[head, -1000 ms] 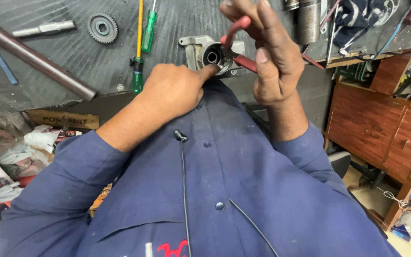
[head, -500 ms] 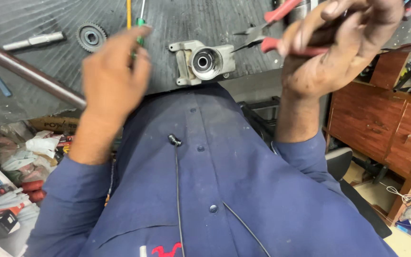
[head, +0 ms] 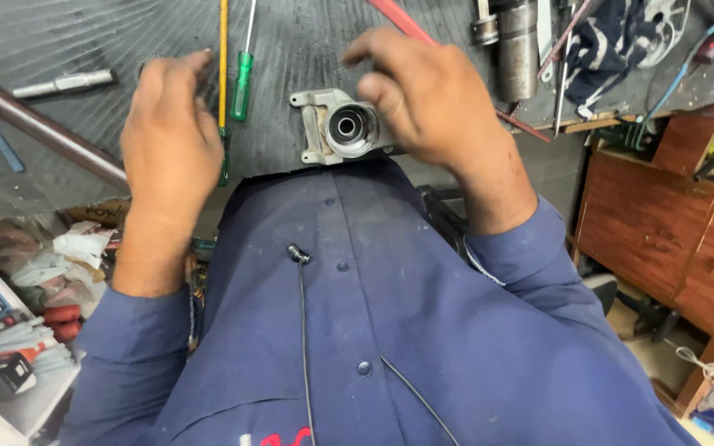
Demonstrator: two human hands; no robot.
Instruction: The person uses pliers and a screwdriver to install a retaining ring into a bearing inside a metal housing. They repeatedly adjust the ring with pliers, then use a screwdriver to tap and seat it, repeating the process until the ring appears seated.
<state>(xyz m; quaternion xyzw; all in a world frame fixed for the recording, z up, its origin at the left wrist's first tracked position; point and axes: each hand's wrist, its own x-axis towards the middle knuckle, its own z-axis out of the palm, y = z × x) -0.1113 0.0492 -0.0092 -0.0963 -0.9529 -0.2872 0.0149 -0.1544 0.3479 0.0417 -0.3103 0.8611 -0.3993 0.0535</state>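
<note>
A grey cast-metal housing (head: 317, 124) with a round bearing collar (head: 349, 128) lies at the near edge of the dark ribbed bench mat (head: 307, 41). My right hand (head: 435, 107) grips its right side, thumb against the collar. A red-handled tool (head: 397, 18) runs under that hand; whether the hand holds it too is hidden. My left hand (head: 171, 124) lies palm down on the mat to the left, fingers curled over something I cannot make out, just beside a yellow-shafted tool (head: 223, 49) and a green-handled screwdriver (head: 242, 83).
A long steel bar (head: 35, 124) and a short pin (head: 64, 83) lie at the left. A metal cylinder (head: 516, 41), loose hand tools and a dark rag (head: 621, 33) crowd the right end. A wooden cabinet (head: 671, 231) stands at the right; boxes and rags (head: 18, 306) fill the lower left.
My right hand came down from above the bench onto the housing, the red-handled pliers no longer raised. My left hand shifted left from the housing and settled over the spot where a gear lay.
</note>
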